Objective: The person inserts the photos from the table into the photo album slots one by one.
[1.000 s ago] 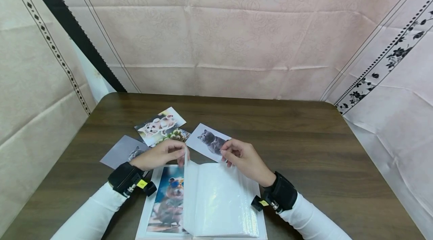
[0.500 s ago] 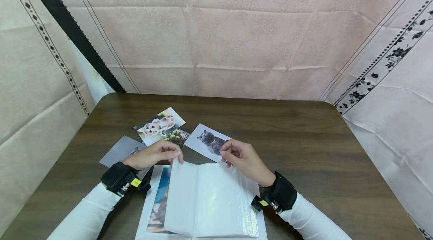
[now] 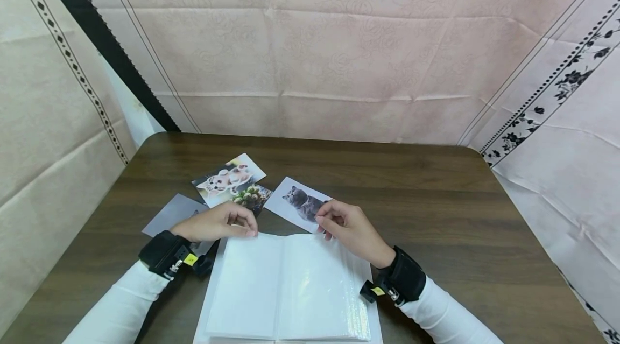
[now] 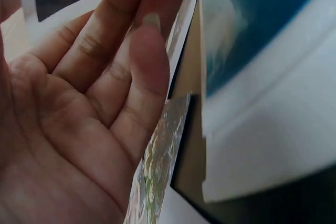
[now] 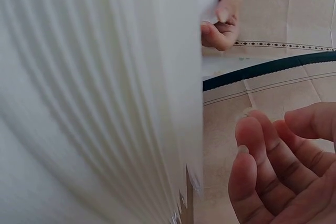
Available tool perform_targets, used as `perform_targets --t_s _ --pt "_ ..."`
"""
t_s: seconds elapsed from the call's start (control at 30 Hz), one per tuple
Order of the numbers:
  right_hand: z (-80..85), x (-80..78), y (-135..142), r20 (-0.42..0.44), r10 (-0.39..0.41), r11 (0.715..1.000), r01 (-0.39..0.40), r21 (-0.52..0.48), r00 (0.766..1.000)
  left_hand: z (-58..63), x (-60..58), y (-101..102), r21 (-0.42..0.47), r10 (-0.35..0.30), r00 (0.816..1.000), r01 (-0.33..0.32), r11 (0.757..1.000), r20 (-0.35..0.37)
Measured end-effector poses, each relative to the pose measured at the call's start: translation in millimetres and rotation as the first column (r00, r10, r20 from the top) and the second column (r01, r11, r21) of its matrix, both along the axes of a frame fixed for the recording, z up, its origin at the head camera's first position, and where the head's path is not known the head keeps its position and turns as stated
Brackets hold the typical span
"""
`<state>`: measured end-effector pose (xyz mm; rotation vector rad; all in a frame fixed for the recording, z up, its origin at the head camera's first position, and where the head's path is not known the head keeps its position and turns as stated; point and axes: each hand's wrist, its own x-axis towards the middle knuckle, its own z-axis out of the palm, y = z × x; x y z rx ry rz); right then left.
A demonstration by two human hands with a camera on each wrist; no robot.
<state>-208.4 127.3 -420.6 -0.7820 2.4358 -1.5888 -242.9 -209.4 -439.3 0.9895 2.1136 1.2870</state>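
An open photo album (image 3: pixel 317 285) lies at the table's near edge, blank white sleeve pages facing up on both sides. My left hand (image 3: pixel 218 223) is over the album's top left corner, fingers loosely bent. In the left wrist view, its thumb (image 4: pixel 149 59) lies across the fingers, with a gap to the album and its blue picture (image 4: pixel 252 24). At the top right of the album hovers my right hand (image 3: pixel 351 231), fingers relaxed. The right wrist view shows this hand (image 5: pixel 286 166) holding nothing, beside the fanned pages (image 5: pixel 105 93). A grey cat photo (image 3: pixel 300 201) lies partly behind its fingers.
Beyond my left hand, a white-animal photo (image 3: pixel 225 182) overlaps a succulent photo (image 3: pixel 253 196). A grey photo (image 3: pixel 171 215) lies partly under the left hand. The brown wooden table (image 3: pixel 436 209) extends right, with a pale cloth backdrop (image 3: pixel 339 64) behind.
The left hand has carried a page over to the left and down flat, covering the bear picture, and has released it. The right hand has stayed in place.
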Motion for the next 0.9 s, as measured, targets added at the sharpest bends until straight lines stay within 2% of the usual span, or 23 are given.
perform_targets --t_s 0.13,0.37,0.63,0.73,0.9 --pt "-0.3 -0.1 -0.4 0.007 -0.002 1.0 0.002 0.013 1.0 -1.6 1.5 -2.2 -0.025 -0.002 1.0 0.002 1.0 -0.02" --pt "0.5 0.5 -1.0 0.035 0.002 1.0 -0.002 0.023 0.999 -2.7 4.9 -2.9 -0.114 0.036 0.999 -0.04 0.993 -0.04" --pt "-0.5 -0.6 -0.8 0.057 0.007 0.999 -0.009 0.033 0.998 -2.8 7.9 -1.1 -0.19 0.09 0.996 -0.088 0.978 0.002" --pt "-1.8 -1.0 -0.3 0.052 0.008 0.999 -0.01 0.046 0.999 -2.6 8.4 -0.7 -0.201 0.097 0.995 -0.097 0.975 -0.013" --pt "-5.4 -2.3 1.4 0.034 0.028 0.998 -0.03 0.06 0.999 -3.5 9.5 1.3 -0.232 0.097 0.991 -0.115 0.966 -0.088"
